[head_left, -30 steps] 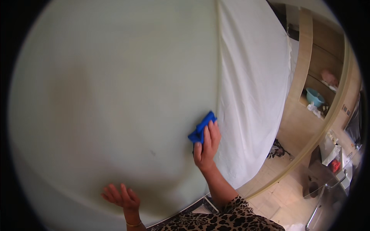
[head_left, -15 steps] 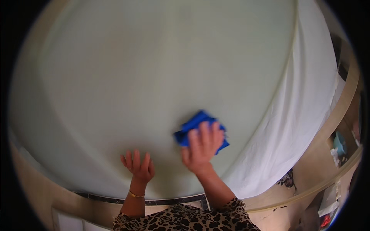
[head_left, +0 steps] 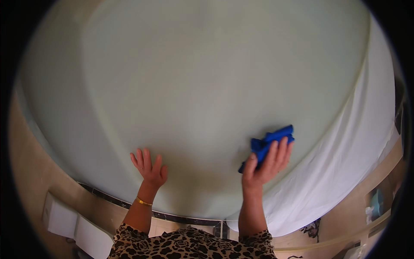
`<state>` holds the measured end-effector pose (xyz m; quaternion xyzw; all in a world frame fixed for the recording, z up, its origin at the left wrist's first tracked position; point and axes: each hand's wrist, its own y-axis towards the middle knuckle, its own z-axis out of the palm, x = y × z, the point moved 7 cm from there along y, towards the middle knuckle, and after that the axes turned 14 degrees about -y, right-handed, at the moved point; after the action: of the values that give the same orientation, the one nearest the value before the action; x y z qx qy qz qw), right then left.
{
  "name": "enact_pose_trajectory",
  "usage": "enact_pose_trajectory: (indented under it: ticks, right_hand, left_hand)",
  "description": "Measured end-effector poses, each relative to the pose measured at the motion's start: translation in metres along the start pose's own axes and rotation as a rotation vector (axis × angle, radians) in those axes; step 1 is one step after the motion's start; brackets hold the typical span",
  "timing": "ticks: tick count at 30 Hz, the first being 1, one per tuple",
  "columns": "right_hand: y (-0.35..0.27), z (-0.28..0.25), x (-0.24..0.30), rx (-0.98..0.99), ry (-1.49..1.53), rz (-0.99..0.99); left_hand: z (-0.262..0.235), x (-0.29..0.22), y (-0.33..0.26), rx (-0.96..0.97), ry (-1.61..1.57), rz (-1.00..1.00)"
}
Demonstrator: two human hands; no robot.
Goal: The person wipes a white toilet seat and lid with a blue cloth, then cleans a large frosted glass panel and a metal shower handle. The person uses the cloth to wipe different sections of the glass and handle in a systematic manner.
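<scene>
Held the cloth (head_left: 276,134) bunched in the loosely closed right hand (head_left: 269,166), against the pale surface (head_left: 207,86) near the sheet (head_left: 327,172), probably for firm contact, and spread the left hand (head_left: 152,172) open and empty, perhaps for balance.

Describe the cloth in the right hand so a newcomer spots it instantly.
Find the large pale grey-green panel filling most of the view, with white fabric along its right side. Left of that fabric, toward the bottom, is the right hand. The crumpled cloth at its fingers is vivid blue, unlike the pale panel and white fabric.
</scene>
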<state>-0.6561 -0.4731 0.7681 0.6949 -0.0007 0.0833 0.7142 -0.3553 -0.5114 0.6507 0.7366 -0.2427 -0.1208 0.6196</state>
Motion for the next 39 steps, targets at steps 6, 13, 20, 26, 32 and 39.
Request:
enact_pose_trajectory:
  ticks: [6,13,20,26,32,39]
  right_hand:
    - [-0.059,0.022,0.097,0.183,0.134,-0.378]
    - [-0.109,0.011,0.033,0.204,0.118,-0.333]
    - [-0.077,0.004,-0.022,0.048,0.078,0.030]
    - [-0.115,0.009,0.028,0.147,0.167,-0.265]
    - [-0.085,-0.003,-0.034,0.061,0.127,0.047]
    - [-0.217,-0.013,-0.072,0.014,-0.103,0.540]
  left_hand:
    - [0.005,0.005,0.002,0.046,0.002,-0.006]
    - [0.009,0.002,0.004,0.057,0.051,0.000]
    - [0.012,0.012,-0.011,0.012,-0.003,-0.021]
    - [0.007,0.014,-0.009,0.018,0.025,-0.022]
    - [0.014,-0.013,-0.013,-0.004,-0.011,-0.118]
    - [0.024,-0.021,-0.033,0.097,-0.065,0.055]
